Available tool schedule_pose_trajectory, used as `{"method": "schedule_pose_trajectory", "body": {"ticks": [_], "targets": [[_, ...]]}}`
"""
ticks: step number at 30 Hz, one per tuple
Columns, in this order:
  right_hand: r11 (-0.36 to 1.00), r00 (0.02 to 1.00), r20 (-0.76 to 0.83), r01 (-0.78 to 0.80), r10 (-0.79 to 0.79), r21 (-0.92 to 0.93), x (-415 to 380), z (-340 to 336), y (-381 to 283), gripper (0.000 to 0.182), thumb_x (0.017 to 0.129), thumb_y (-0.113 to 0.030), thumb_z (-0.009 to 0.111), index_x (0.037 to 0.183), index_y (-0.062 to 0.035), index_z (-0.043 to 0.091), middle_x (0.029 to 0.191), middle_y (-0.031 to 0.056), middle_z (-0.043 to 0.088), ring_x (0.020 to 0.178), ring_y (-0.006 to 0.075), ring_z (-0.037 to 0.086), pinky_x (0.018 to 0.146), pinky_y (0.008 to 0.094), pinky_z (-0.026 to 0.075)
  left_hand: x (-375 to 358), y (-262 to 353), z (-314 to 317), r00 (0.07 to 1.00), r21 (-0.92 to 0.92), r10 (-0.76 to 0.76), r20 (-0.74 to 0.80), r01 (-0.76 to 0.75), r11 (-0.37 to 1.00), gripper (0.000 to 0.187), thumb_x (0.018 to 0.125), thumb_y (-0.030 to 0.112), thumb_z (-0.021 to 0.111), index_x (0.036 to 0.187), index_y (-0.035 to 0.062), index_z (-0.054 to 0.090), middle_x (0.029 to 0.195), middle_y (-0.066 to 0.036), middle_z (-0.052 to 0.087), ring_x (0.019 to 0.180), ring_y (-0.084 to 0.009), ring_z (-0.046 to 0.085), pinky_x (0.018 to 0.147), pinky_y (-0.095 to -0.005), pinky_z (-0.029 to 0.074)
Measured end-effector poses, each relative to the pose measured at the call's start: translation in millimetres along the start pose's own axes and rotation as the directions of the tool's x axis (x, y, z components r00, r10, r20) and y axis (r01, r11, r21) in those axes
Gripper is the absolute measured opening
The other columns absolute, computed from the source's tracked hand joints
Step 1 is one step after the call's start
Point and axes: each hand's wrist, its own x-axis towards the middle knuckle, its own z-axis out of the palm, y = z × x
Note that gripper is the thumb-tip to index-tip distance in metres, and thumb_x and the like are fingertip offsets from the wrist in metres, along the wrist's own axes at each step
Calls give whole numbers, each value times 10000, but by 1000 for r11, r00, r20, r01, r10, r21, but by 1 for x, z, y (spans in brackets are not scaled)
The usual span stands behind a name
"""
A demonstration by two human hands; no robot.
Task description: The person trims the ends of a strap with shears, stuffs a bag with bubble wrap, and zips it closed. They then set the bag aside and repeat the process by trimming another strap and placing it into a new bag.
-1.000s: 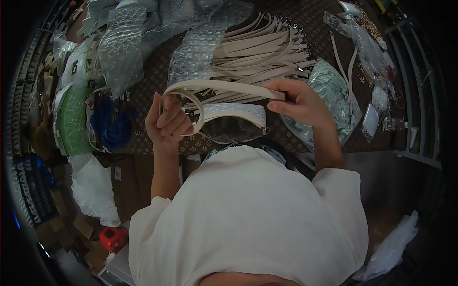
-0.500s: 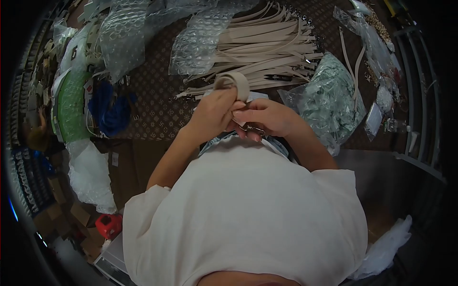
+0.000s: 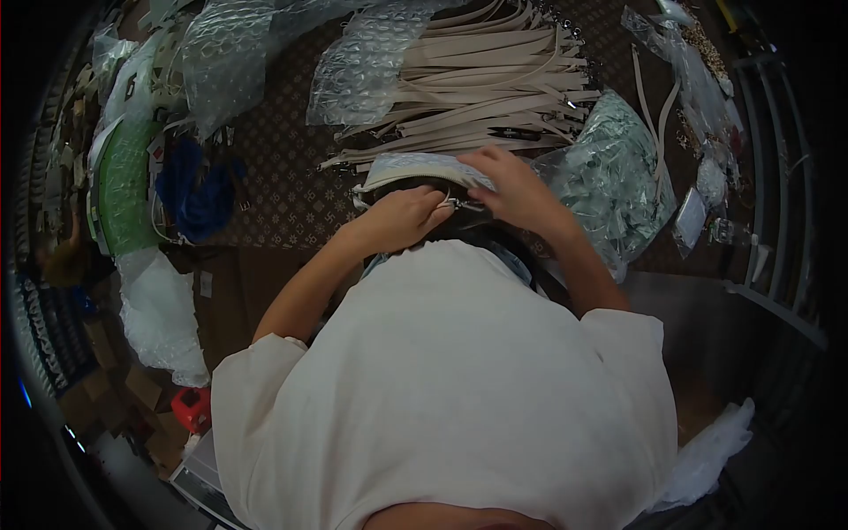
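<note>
At near edge of patterned surface (image 3: 287, 196), pale pouch (image 3: 417, 166) lay under both hands. Left hand (image 3: 399, 219) curled at its opening, cannot tell what it held; right hand (image 3: 519, 193) half open over right end. Straps (image 3: 490, 71) crowded far side; wide gap ran left to blue bundle (image 3: 187, 193).

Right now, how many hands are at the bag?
2: the left hand is over the front of the bag, and the right hand is at its right side. Some fingertips are hidden, but both hands show.
</note>
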Motion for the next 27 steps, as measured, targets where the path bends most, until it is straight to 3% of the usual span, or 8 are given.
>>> {"method": "schedule_pose_trajectory", "body": {"ticks": [2,9,14,18,22,24,25,27], "targets": [[943,986,49,165,-157,-289,-3,16,5,530,672,-48,673,1170,-58,495,1057,140,528,930,303,538,767,342,464,-3,2,-2,1000,0,11,11,-11,1000,238,884,225,493,868,-8,542,785,-148,515,674,-288,559,607,-376,446],[932,998,-47,14,-33,-361,6,42,9,565,607,-72,700,1133,-57,494,1010,137,518,929,313,526,762,380,461,-13,7,-5,999,-50,-17,-46,14,999,283,820,263,580,723,-3,574,790,-141,523,668,-295,572,604,-386,457],[888,997,-66,8,-43,-460,15,47,21,235,632,-58,638,840,-4,543,851,159,564,757,342,591,651,410,495,-4,6,-1,988,18,-129,86,128,992,283,839,252,553,747,-14,584,761,-142,555,721,-307,565,629,-385,453],[901,996,-81,5,-45,-434,20,45,21,165,633,-35,614,783,3,555,804,171,580,721,353,597,652,415,495,23,21,-7,929,203,-289,231,245,948,339,845,298,511,707,7,618,647,-107,597,606,-316,591,597,-389,480],[910,997,-51,25,-51,-414,24,32,30,138,626,-19,599,759,6,574,766,184,594,730,356,597,666,416,493,41,21,14,950,265,-299,95,265,927,281,838,244,530,727,-1,611,749,-162,593,751,-305,587,657,-412,455],[918,997,-51,29,-53,-396,23,30,33,131,623,-15,597,751,5,581,751,188,598,722,358,597,667,418,493,39,7,29,995,123,-85,-44,90,988,258,836,243,529,797,12,635,768,-180,605,771,-313,588,681,-411,450],[933,999,-46,1,-19,-360,23,30,32,108,627,8,571,735,12,577,758,193,596,740,366,586,679,419,479,37,2,32,995,125,-87,-39,91,988,258,836,243,529,797,12,635,768,-180,605,771,-313,588,681,-411,450],[948,999,-35,-27,17,-316,21,32,29,92,632,31,546,719,19,574,766,199,595,758,373,575,690,421,465,35,-4,34,993,-156,-115,4,114,981,255,838,250,527,853,24,645,771,-192,606,779,-333,582,699,-402,447]]}}
